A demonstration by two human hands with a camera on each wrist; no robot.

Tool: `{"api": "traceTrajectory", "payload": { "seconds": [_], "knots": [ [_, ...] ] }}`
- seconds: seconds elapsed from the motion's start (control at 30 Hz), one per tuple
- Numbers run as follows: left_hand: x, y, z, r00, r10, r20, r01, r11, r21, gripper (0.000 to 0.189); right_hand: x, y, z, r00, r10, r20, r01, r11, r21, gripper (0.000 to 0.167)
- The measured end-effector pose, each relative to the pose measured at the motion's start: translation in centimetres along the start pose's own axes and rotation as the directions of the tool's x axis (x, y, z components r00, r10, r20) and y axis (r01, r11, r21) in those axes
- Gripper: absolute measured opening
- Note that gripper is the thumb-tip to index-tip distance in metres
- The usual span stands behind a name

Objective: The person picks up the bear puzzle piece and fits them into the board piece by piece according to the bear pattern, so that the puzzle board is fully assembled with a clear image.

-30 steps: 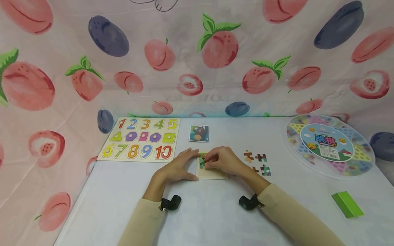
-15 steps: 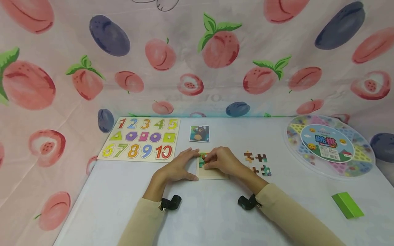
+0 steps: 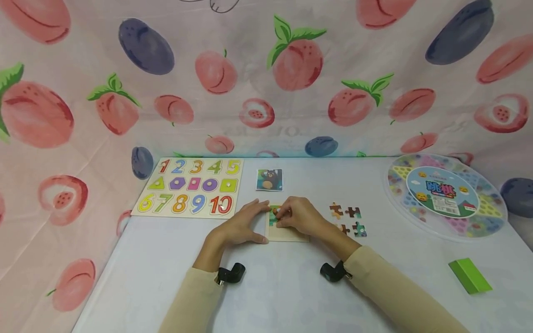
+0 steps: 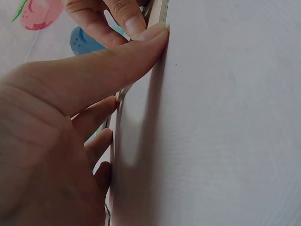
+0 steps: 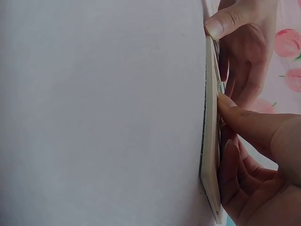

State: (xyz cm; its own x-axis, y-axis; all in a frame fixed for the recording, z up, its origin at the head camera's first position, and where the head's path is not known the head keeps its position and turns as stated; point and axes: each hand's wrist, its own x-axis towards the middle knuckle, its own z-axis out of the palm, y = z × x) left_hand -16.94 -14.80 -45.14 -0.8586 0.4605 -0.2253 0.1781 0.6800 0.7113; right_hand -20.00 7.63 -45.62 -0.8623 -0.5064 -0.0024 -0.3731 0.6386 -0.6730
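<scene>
A small wooden puzzle board (image 3: 288, 235) lies flat on the table, its lower part bare wood. Green and brown puzzle pieces (image 3: 273, 222) fill part of its upper left. My left hand (image 3: 237, 227) rests at the board's left side, fingers spread, with the thumb (image 4: 127, 61) on the near corner. Over the board, my right hand (image 3: 306, 219) pinches a puzzle piece between thumb and curled fingers, hiding most of it. In the right wrist view its thumb (image 5: 244, 120) sits right at the board's upper face. Loose puzzle pieces (image 3: 353, 212) lie to the right.
Behind the board is a bear picture card (image 3: 269, 180). A number and shape board (image 3: 189, 188) lies at the back left, a round Chinese checkers set (image 3: 445, 196) at the back right. Nearer on the right lies a green block (image 3: 470, 276). A fruit-print cloth (image 3: 291, 111) hangs behind.
The green piece under my right fingers has shifted slightly up into the picture. My right wrist has drifted a little left; the left hand stays in place.
</scene>
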Motion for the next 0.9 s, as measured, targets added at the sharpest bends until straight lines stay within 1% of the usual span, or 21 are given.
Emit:
{"api": "traceTrajectory", "payload": {
  "seconds": [0.4,0.63,0.9],
  "knots": [
    [0.05,0.05,-0.14,0.999,0.013,0.052,-0.014,1.0,0.028,0.084,-0.03,0.17,0.0,1.0,-0.012,0.01,0.012,1.0,0.0,0.013],
    [0.26,-0.05,-0.12,0.998,0.021,0.054,-0.023,0.999,0.028,0.084,-0.09,0.14,-0.04,1.0,-0.016,0.009,0.016,1.0,-0.001,0.013],
    [0.26,0.1,-0.17,0.998,-0.003,0.056,0.001,0.999,0.037,0.084,-0.21,0.17,0.03,1.0,-0.027,0.005,0.027,1.0,-0.004,0.014]
  ]
}}
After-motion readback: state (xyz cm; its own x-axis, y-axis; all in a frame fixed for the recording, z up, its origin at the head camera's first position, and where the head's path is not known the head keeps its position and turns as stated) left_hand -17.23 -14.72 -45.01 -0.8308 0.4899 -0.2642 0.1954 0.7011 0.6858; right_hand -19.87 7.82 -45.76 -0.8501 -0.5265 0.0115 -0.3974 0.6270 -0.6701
